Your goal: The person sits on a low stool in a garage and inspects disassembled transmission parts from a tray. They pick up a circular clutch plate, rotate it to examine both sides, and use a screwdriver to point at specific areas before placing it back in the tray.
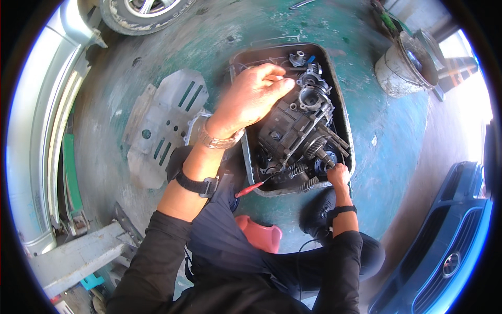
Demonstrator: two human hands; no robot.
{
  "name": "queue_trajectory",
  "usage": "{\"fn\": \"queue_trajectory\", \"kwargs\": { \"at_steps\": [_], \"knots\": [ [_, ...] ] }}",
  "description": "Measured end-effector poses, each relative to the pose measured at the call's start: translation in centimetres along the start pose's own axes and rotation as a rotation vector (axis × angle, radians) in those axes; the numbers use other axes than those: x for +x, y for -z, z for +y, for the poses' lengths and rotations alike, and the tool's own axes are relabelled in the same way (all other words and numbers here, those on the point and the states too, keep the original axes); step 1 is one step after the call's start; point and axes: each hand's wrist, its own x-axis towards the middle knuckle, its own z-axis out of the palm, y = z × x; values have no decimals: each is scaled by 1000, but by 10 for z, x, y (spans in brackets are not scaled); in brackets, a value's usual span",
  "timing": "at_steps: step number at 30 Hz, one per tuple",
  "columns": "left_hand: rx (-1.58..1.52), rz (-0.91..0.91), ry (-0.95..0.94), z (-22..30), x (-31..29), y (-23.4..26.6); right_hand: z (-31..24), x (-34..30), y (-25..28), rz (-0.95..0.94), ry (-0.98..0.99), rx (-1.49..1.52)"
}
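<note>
A dark metal tray (351, 152) holds a greasy gearbox housing (285, 131) with round openings at its far right. Over the tray's far left part hovers my left hand (255, 97), fingers loosely bent, the thumb apart from them, nothing visible in its grasp. At the tray's near right corner, my right hand (339, 174) is closed around the end of a gear shaft (318, 149), which lies tilted beside the housing. Loose toothed gears (307, 184) lie near it at the front edge. A red-handled tool (249, 189) leans over the tray's near left rim.
Left of the tray, a slotted metal plate (162, 125) lies on the green floor. A dirty white bucket (400, 73) stands at the far right. A blue car front (444, 251) is at lower right, a wheel (144, 13) at far left. A pink plastic piece (260, 234) sits below me.
</note>
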Motion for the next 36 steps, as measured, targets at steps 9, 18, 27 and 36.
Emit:
{"fn": "queue_trajectory", "kwargs": {
  "at_steps": [9,18,27,36],
  "knots": [
    [-43,-95,118,17,-3,0,24,7,48,-244,-120,336],
    [-28,-37,-37,13,-8,-6,34,-46,109,-267,-241,401],
    [-252,-129,-93,-10,-7,-27,-5,-108,234,-184,30,737],
    [-466,-327,188,-13,-30,-50,-64,-144,248,-172,437,1517]
  ]
}}
